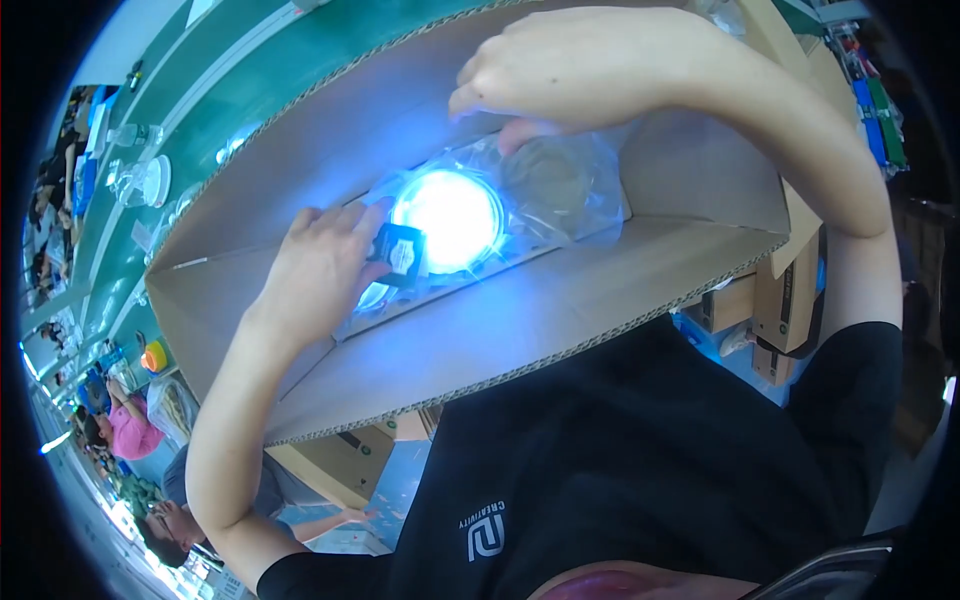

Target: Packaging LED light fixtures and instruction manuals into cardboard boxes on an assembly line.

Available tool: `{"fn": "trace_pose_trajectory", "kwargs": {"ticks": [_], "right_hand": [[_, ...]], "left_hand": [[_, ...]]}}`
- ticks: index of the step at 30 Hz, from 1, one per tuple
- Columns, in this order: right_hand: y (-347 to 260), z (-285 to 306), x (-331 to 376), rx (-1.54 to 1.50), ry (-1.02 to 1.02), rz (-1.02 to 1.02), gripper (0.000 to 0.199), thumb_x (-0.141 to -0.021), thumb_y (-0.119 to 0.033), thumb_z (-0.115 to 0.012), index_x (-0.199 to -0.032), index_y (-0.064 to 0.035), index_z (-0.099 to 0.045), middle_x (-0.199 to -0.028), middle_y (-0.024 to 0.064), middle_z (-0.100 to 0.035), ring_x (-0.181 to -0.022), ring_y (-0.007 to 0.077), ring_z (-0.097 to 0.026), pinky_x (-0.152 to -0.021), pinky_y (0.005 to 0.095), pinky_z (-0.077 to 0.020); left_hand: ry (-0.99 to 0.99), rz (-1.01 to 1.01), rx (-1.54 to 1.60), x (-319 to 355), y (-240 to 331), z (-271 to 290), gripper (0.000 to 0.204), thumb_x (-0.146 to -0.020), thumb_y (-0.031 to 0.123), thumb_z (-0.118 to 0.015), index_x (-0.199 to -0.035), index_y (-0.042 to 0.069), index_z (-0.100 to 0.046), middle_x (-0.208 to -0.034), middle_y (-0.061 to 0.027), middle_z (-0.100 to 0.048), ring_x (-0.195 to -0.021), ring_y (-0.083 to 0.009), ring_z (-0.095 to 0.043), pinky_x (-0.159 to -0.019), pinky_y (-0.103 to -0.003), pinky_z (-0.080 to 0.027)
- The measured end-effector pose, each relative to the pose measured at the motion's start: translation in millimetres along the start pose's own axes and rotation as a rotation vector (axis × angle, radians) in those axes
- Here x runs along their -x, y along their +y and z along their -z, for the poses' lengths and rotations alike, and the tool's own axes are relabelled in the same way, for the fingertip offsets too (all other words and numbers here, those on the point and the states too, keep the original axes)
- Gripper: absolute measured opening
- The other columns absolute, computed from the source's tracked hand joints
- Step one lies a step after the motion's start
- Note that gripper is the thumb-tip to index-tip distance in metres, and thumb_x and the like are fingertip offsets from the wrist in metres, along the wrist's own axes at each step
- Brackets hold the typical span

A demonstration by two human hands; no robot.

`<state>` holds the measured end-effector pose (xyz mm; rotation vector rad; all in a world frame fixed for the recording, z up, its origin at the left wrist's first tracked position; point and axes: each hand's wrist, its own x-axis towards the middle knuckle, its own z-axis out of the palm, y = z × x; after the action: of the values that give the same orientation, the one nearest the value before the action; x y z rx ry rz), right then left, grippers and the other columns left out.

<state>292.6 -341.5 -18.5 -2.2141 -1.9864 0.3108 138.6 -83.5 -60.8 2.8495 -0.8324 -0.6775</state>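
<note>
Both my arms reach into a tall open cardboard box [560, 305]. A round lamp [447, 222] shines dazzling blue-white at its bottom, washing out its own detail. My left hand [325, 262] pinches a small flat black piece with a pale label [400, 254], against the lamp's left edge. Above the far inner side hangs my right hand [540, 80], its fingers loosely bent and the thumb apart, with nothing seen between them. Below its thumb lies a round item in clear plastic wrap [548, 178], right of the lamp. Part of another lit round thing [371, 296] shows under my left hand.
A green table [290, 55] runs behind the box, with clear plastic containers [145, 180] at the left. Several closed cartons [785, 300] stand at the right, and another carton [340, 462] sits below the box. A person [175, 525] is at the lower left; one in pink [132, 428] is farther off.
</note>
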Motion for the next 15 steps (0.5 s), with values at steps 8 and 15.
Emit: {"fn": "trace_pose_trajectory", "kwargs": {"ticks": [8, 15], "right_hand": [[-1.4, 1.9, 45.3, -0.064, -0.248, -0.115, 0.023, -0.090, -0.014, -0.068, -0.104, 0.0042, -0.067, -0.096, 0.0200, -0.070, -0.094, 0.0342, -0.070, -0.082, 0.0405, -0.0579], [-29.4, -4.3, 49.9, -0.270, -0.685, -0.169, 0.015, -0.091, -0.010, -0.058, -0.101, -0.0019, -0.065, -0.098, 0.0191, -0.069, -0.095, 0.0382, -0.068, -0.082, 0.0465, -0.0548]], "left_hand": [[-0.084, 0.070, -0.129, -9.5, 5.4, -34.8, 0.020, -0.088, 0.026, -0.070, -0.083, 0.006, -0.072, -0.089, -0.0101, -0.067, -0.093, -0.0261, -0.064, -0.088, -0.042, -0.045], [0.021, 0.149, -0.070, -4.7, 34.1, -4.3, 0.054, -0.082, 0.038, -0.075, -0.114, -0.003, -0.061, -0.112, -0.0150, -0.063, -0.095, -0.0293, -0.066, -0.082, -0.039, -0.053]]}}
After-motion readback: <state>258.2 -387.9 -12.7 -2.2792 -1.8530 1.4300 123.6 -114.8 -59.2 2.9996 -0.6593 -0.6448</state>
